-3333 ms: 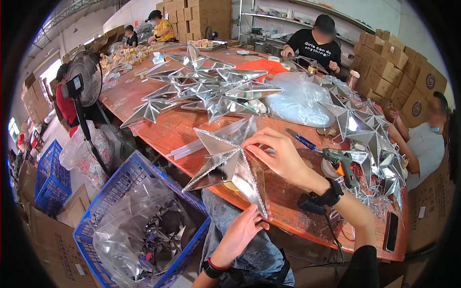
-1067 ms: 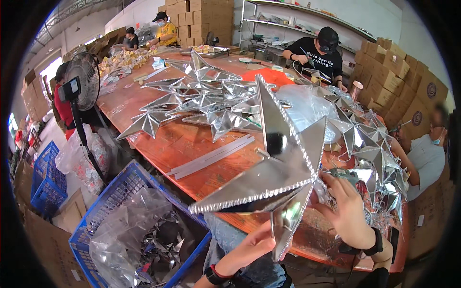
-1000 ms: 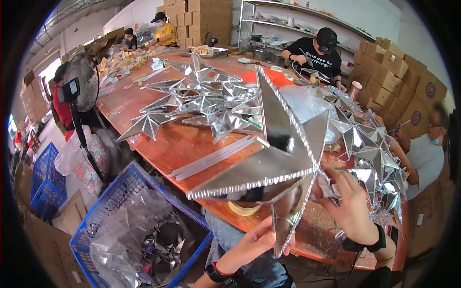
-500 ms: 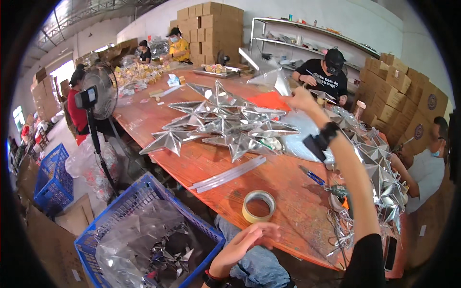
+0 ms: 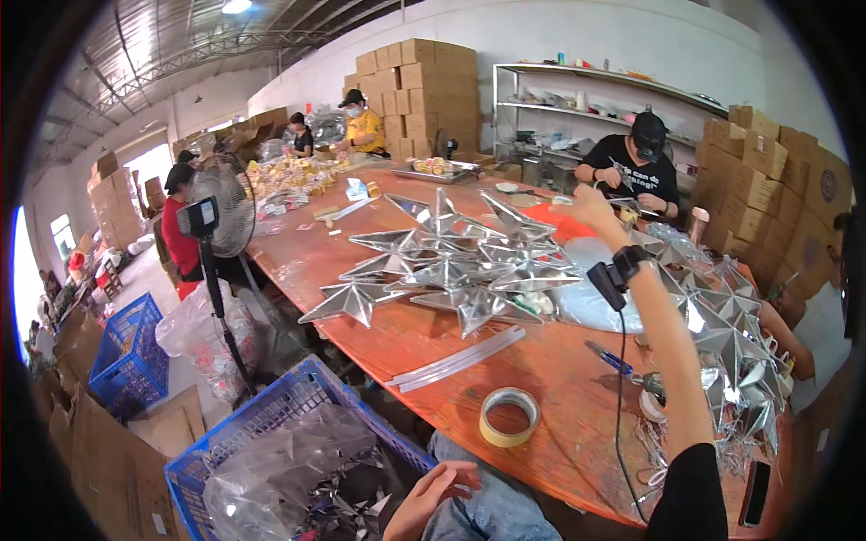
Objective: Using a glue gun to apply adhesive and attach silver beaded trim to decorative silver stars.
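My right hand (image 5: pixel 593 202) is stretched far out over the orange table (image 5: pixel 379 334), at the far right edge of a pile of shiny silver foil stars (image 5: pixel 460 270). It is seen from behind, so its fingers are hidden; whether it still grips the nearest star (image 5: pixel 514 219) is unclear. A black device with a cable is strapped to that wrist (image 5: pixel 613 270). My left hand (image 5: pixel 440 490) hovers over my lap at the bottom edge, fingers spread, holding nothing.
A tape roll (image 5: pixel 510 417) and long silver strips (image 5: pixel 460 359) lie near the front edge. More silver stars (image 5: pixel 731 334) are heaped at the right. A blue basket (image 5: pixel 271 424) of plastic bags and a standing fan (image 5: pixel 221 203) are on my left. A person in black (image 5: pixel 636 167) works opposite.
A second ago both hands held a large silver star close to me. My right hand then carried it up and away to the pile, and my left hand dropped to my lap.
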A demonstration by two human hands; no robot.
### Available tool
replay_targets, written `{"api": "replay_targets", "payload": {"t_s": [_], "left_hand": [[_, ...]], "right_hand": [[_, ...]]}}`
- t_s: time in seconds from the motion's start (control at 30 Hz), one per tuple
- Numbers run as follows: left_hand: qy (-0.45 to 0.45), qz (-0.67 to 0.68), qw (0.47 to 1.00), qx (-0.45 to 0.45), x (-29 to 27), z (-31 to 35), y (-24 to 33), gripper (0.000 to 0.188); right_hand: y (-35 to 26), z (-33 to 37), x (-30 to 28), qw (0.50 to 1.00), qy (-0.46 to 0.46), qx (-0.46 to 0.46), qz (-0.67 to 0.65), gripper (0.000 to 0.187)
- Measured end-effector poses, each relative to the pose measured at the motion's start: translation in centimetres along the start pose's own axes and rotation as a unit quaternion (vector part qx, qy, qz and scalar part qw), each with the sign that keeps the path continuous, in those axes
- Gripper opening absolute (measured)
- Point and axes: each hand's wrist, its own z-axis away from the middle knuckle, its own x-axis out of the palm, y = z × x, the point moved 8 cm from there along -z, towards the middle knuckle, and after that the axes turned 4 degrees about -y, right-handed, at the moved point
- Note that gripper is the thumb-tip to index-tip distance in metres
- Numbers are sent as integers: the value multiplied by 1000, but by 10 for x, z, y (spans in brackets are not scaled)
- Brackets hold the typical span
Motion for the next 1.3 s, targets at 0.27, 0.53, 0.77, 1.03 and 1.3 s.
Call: {"api": "replay_targets", "payload": {"t_s": [0.27,0.53,0.77,1.03,1.3], "left_hand": [[28,-154,969,190,22,-17,61,23],[149,114,915,358,-8,-15,65,33],[166,73,912,367,-1,-6,67,37],[194,24,933,302,-6,-14,55,32],[201,-35,943,263,-4,-24,46,26]], "right_hand": [[35,146,-126,987,-127,21,-100,29],[163,288,-156,973,-181,70,123,23],[274,347,-106,899,-190,394,8,67],[270,333,-142,932,-34,281,225,78],[145,315,-248,935,163,202,241,54]]}}
